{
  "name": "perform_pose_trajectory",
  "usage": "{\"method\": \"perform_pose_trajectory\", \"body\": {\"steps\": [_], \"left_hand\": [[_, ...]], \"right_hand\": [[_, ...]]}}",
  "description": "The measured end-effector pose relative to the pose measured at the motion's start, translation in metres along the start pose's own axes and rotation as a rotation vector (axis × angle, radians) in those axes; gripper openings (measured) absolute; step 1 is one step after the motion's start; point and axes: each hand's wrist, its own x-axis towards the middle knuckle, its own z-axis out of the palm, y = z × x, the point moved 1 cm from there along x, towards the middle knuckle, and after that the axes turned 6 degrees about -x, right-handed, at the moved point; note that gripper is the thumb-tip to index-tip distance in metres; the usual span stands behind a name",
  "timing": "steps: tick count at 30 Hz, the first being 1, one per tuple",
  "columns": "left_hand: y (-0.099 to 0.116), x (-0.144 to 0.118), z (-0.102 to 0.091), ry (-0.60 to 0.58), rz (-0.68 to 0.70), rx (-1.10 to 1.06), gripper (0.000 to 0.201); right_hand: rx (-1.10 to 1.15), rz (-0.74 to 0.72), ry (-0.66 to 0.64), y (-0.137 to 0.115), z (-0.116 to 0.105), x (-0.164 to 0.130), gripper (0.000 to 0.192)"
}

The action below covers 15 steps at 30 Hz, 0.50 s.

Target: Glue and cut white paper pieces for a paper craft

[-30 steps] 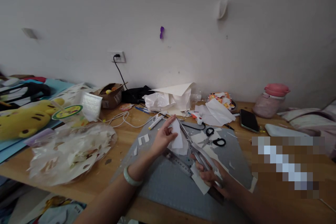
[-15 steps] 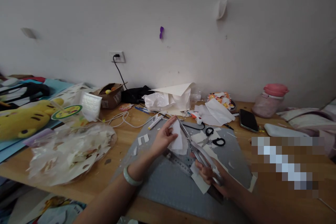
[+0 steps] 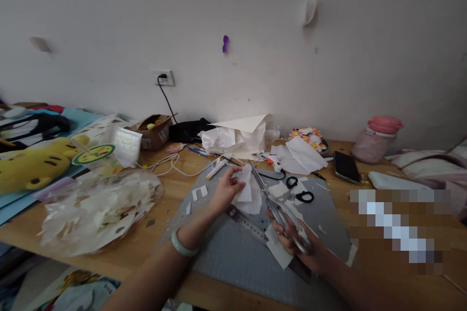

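My left hand (image 3: 229, 188), with a pale bangle on its wrist, pinches a small white piece of paper (image 3: 246, 187) above the grey cutting mat (image 3: 226, 262). My right hand (image 3: 290, 238) is wrapped round the handles of large metal scissors (image 3: 275, 206). Their blades point up and away, just right of the paper's edge; whether they touch it I cannot tell. Beneath my hands a ruler (image 3: 251, 228) lies slantwise on the mat. A second pair of scissors with black handles (image 3: 304, 197) rests farther right among paper scraps.
On the left is a clear plastic bag (image 3: 80, 223) of scraps, near a yellow plush toy (image 3: 47, 165) and a lidded cup (image 3: 94, 155). Crumpled paper (image 3: 237, 138) lies at the back. A phone (image 3: 346, 167) and a pink-lidded jar (image 3: 375, 141) stand right. Part of the right side is pixelated.
The metal scissors have shifted slightly right, off the paper's top edge. My left hand has drawn back a little, its index finger now bent closer to the paper.
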Motion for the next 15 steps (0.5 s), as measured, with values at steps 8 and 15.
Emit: {"method": "perform_pose_trajectory", "body": {"steps": [8,15], "left_hand": [[0.009,0.002,0.003,0.093,0.135,-0.041,0.027],[0.007,0.005,-0.007,0.211,0.106,0.013,0.028]], "right_hand": [[0.106,-0.033,-0.106,-0.001,-0.007,0.001,0.047],[0.07,0.004,-0.108,0.005,-0.016,0.003,0.048]]}}
